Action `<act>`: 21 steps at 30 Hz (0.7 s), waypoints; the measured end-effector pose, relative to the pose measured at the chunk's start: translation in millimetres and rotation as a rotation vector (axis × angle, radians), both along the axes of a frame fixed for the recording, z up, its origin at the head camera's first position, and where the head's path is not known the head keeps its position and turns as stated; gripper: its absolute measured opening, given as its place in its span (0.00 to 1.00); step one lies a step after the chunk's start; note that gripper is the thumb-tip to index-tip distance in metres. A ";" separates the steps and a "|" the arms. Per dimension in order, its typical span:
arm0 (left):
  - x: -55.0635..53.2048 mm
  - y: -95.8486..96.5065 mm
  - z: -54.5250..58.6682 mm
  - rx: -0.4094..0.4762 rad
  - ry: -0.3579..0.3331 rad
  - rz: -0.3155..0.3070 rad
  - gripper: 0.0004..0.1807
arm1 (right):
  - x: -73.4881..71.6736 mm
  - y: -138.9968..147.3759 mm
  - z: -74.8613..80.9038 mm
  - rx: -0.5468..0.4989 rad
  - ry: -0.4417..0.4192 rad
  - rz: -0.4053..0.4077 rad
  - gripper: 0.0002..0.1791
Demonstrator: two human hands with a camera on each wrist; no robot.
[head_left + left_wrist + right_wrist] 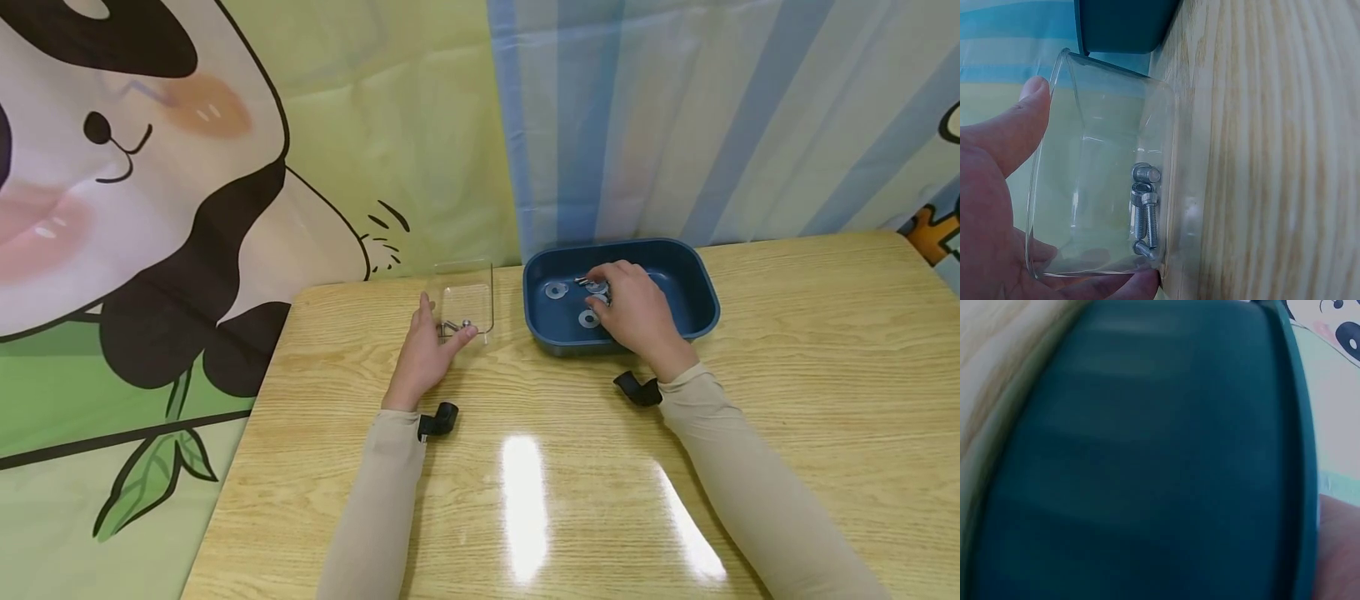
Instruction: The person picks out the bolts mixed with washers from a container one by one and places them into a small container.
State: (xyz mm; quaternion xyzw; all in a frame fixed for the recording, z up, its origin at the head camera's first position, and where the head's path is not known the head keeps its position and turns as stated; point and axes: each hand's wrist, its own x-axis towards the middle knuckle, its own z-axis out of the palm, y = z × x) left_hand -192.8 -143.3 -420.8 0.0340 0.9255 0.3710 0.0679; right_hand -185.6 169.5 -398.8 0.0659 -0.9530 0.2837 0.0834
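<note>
A clear plastic box [468, 287] stands on the table, with several metal bolts [1147, 206] lying together inside it. My left hand [422, 357] rests against this box, fingers along its left side and thumb along the near side. To the right, my right hand [637, 308] reaches into a dark blue bin [705, 321]. Its thumb and index finger are apart above several clear washers [556, 290]. By the index fingertip shows a small metal piece [581, 281]; whether it is touched is unclear. The right wrist view shows mostly the bin's outer wall [1147, 456], hiding the fingertips.
The wooden table [577, 500] extends in front of both containers and to the right. Behind them hangs a printed curtain [420, 150], close to the table's far edge. Black wrist mounts [441, 419] sit at both wrists.
</note>
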 end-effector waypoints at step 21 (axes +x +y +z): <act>0.6 0.7 0.4 0.005 0.012 0.002 0.61 | -14.1 14.7 0.2 0.108 -0.174 -0.035 0.20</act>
